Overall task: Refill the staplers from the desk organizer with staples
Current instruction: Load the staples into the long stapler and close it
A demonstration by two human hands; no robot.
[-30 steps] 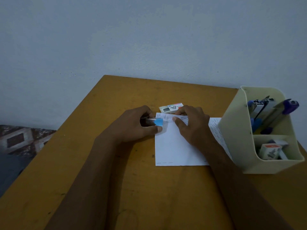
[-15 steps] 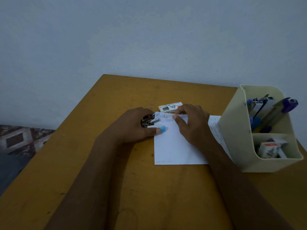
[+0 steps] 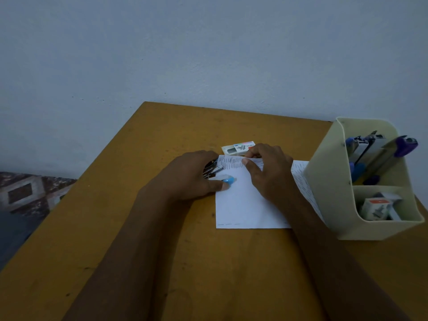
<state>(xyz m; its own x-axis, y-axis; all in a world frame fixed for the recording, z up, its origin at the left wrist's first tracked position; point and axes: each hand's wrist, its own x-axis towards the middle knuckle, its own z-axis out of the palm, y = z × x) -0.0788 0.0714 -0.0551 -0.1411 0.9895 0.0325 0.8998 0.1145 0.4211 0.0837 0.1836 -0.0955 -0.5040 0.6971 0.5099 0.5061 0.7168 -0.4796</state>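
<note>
Blue-tipped and metal, a small stapler (image 3: 220,174) sits at the far left corner of a white sheet of paper (image 3: 238,207). Its metal parts are angled up away from the blue tip, which rests on the sheet. The left hand (image 3: 190,177) grasps the stapler, fingers curled over it and thumb lying along the near side beside the blue tip. The right hand (image 3: 271,174) holds the far edge of the sheet, thumb on top and fingers curled at the edge. Short dark marks run in rows along the sheet's far and right margins.

Just behind the sheet lies 1 staple box (image 3: 237,148), partly covered by the right hand's fingers. To the right, touching the sheet's edge, stands a cream desk organizer (image 3: 328,181). Its tall rear compartment holds a blue stapler (image 3: 359,147) and a purple stapler (image 3: 405,145), leaning upright. Its low front compartment holds more staple boxes (image 3: 375,206).

All of this rests on a yellow-brown wooden desk (image 3: 162,251) set against a pale grey wall (image 3: 208,54). A patterned surface (image 3: 27,193) shows beyond the desk's left edge.
</note>
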